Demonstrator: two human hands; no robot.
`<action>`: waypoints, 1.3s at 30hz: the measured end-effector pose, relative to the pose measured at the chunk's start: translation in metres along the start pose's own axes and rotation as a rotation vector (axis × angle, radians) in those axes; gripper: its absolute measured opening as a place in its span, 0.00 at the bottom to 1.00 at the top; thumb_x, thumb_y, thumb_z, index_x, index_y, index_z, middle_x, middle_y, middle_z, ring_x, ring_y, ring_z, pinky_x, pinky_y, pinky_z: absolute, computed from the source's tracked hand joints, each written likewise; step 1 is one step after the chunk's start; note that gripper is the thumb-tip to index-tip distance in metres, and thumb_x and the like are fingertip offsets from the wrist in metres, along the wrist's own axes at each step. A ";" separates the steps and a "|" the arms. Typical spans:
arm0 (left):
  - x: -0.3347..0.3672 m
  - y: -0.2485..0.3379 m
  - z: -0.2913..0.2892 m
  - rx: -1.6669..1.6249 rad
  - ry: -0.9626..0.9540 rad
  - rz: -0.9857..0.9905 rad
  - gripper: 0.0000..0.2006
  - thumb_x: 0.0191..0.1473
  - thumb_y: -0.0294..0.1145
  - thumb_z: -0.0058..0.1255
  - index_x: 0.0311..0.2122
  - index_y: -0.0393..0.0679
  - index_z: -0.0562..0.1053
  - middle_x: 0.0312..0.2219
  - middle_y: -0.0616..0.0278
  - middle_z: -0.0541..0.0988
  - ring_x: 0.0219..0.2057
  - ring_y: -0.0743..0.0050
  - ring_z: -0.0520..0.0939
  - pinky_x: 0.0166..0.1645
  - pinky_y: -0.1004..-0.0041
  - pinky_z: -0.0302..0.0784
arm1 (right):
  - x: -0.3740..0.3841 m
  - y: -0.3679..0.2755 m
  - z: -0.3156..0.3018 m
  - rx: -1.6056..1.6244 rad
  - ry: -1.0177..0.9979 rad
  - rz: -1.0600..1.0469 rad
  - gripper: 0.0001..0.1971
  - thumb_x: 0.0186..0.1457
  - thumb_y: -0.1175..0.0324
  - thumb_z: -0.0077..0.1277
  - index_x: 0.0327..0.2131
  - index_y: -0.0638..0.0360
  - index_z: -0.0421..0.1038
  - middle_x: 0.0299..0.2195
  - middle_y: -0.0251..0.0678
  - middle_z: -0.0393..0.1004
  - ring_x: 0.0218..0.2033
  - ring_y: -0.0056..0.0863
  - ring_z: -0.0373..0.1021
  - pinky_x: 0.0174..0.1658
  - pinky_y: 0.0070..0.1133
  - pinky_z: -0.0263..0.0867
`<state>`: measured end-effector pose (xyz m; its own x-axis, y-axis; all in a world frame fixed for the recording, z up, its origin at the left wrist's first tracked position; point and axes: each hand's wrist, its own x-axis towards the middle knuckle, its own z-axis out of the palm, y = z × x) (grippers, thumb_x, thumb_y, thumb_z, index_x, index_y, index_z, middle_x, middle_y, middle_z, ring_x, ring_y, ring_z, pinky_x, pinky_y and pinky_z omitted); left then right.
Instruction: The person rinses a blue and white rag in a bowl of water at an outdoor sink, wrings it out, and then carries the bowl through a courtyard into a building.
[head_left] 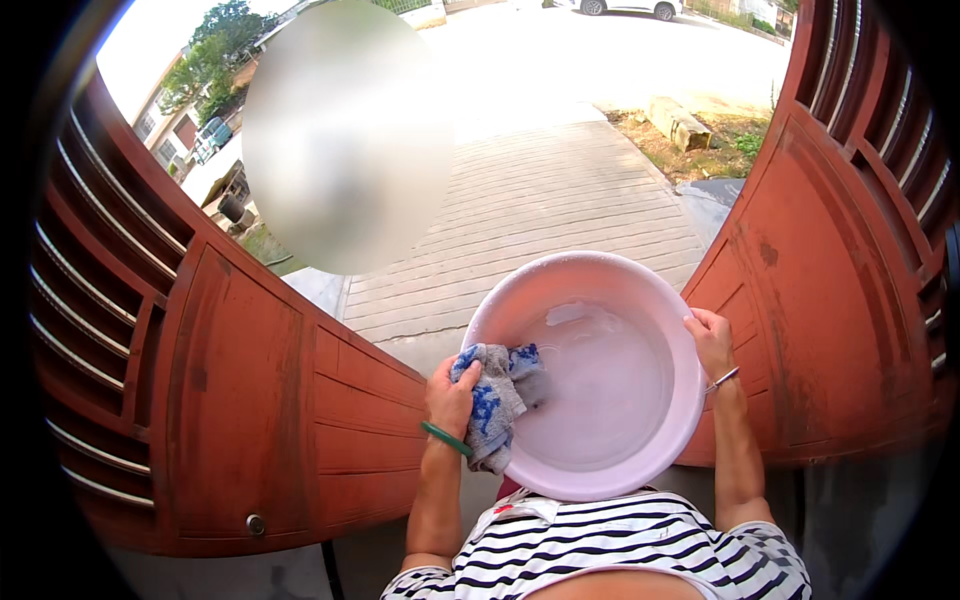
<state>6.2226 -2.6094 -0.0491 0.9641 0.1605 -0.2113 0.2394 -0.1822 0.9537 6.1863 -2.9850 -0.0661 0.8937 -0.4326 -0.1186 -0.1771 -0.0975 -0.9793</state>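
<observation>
A wide pink basin is held in front of my body, with some water lying in its bottom. My right hand grips the basin's rim on the right side, thumb over the edge. On the left side my left hand is closed on a grey and blue cloth against the rim. Part of that cloth hangs outside the basin and part droops inside, toward the water. Whether the left fingers also hold the rim beneath the cloth is hidden.
Red metal gate leaves stand open at the left and right. Between them a ridged concrete ramp leads out to a bright road. A stone block lies beside the ramp; a white car is far off. A blurred patch hides the upper left.
</observation>
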 end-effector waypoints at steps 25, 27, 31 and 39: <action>0.464 0.109 0.344 0.085 -0.294 -0.056 0.12 0.50 0.32 0.51 0.37 0.34 0.73 0.26 0.67 0.75 0.27 0.81 0.72 0.34 0.79 0.68 | 0.516 0.056 -0.034 -0.073 0.269 0.069 0.12 0.47 0.65 0.49 0.26 0.66 0.72 0.16 0.30 0.68 0.20 0.14 0.60 0.25 0.18 0.58; 0.463 0.117 0.352 -0.010 -0.226 -0.065 0.12 0.50 0.31 0.51 0.37 0.33 0.73 0.26 0.67 0.75 0.27 0.82 0.72 0.34 0.79 0.68 | 0.519 0.070 -0.035 -0.110 0.318 0.109 0.12 0.47 0.64 0.49 0.24 0.65 0.71 0.14 0.31 0.67 0.18 0.15 0.59 0.24 0.20 0.57; 0.508 0.121 0.383 0.037 -0.284 -0.060 0.13 0.50 0.32 0.51 0.37 0.32 0.73 0.27 0.66 0.75 0.27 0.81 0.72 0.34 0.80 0.68 | 0.563 0.077 -0.039 -0.105 0.325 0.136 0.13 0.46 0.62 0.49 0.23 0.64 0.70 0.14 0.32 0.66 0.17 0.19 0.59 0.24 0.21 0.58; 0.627 0.122 0.535 0.117 -0.409 -0.073 0.12 0.50 0.32 0.52 0.36 0.32 0.73 0.26 0.65 0.75 0.27 0.81 0.72 0.33 0.80 0.68 | 0.683 0.132 -0.091 0.033 0.448 0.211 0.13 0.47 0.63 0.49 0.28 0.65 0.74 0.18 0.32 0.71 0.21 0.17 0.65 0.27 0.18 0.60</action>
<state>6.9177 -3.0494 -0.1800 0.9046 -0.2162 -0.3674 0.2976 -0.2968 0.9074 6.7361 -3.3754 -0.2616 0.5733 -0.7836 -0.2394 -0.3152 0.0589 -0.9472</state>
